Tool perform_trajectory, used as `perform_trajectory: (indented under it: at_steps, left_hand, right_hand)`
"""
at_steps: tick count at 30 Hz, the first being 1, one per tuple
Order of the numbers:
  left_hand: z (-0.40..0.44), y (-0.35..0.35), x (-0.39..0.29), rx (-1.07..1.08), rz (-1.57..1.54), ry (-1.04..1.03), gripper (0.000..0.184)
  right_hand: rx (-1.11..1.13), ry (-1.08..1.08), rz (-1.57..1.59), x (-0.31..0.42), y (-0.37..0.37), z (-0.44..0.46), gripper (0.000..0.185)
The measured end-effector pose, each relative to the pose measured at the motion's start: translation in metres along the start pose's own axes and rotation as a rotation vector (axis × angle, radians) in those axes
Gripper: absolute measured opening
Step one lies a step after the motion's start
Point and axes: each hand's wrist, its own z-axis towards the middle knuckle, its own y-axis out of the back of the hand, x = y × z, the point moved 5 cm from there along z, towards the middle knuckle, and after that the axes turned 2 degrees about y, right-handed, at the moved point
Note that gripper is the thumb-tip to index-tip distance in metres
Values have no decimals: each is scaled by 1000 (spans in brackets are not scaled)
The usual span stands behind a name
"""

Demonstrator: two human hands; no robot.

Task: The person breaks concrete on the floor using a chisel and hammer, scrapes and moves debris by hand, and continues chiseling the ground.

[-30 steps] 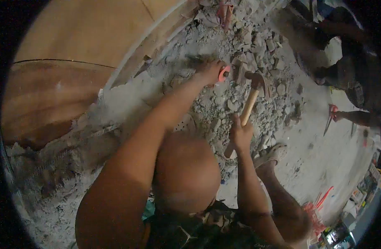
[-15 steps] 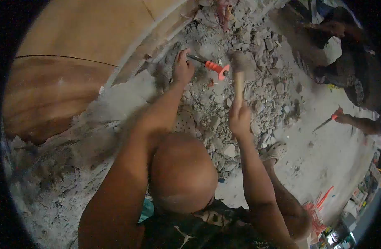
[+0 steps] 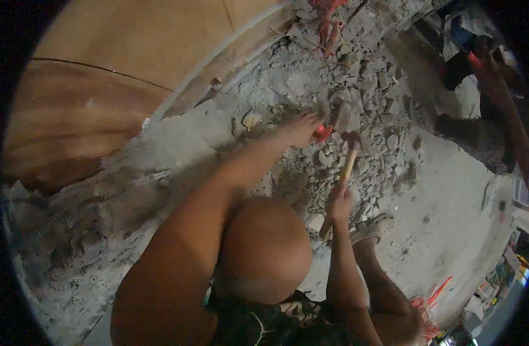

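My left hand (image 3: 303, 130) is closed round a cold chisel with an orange-red hand guard (image 3: 324, 133). The guard shows beyond my fingers, while most of the chisel is hidden by the hand and blurred. Closed on the wooden handle of a hammer (image 3: 348, 164), my right hand (image 3: 340, 203) is lower and to the right. The dark hammer head is just right of the guard, apart from it. Broken rubble (image 3: 365, 184) lies under and around both tools.
Brown boards (image 3: 103, 124) border the rubble at left. My bent knee (image 3: 269, 248) and a clog-shod foot (image 3: 377, 228) are close below. At right, a co-worker (image 3: 483, 135) has a red-ended object near a raised hand. Red plastic (image 3: 328, 29) lies at the top.
My left hand has moved right and slightly down, bringing the chisel along. The hammer has come down toward me, its handle end now showing below my hand. The co-worker's arm has risen.
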Motion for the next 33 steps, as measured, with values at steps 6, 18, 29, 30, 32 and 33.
perform_trajectory:
  at_steps: [6,18,29,30,32,33]
  left_hand:
    - [-2,-17,-4,137,395,-287,42]
    - [0,67,8,-99,-84,-353,44]
    - [16,59,15,-220,-245,-261,39]
    - [17,65,16,-292,-316,-261,39]
    - [16,72,19,-351,-384,-255,38]
    - [15,83,17,-394,-441,-272,38]
  right_hand:
    - [-85,-26,104,19,20,-1,48]
    - [-8,-73,330,47,-16,-25,51]
    - [27,58,598,115,-1,-38,55]
    - [23,-3,692,113,-2,-38,52]
    - [-42,29,706,107,-3,-39,49]
    - [59,143,872,103,-10,-37,48]
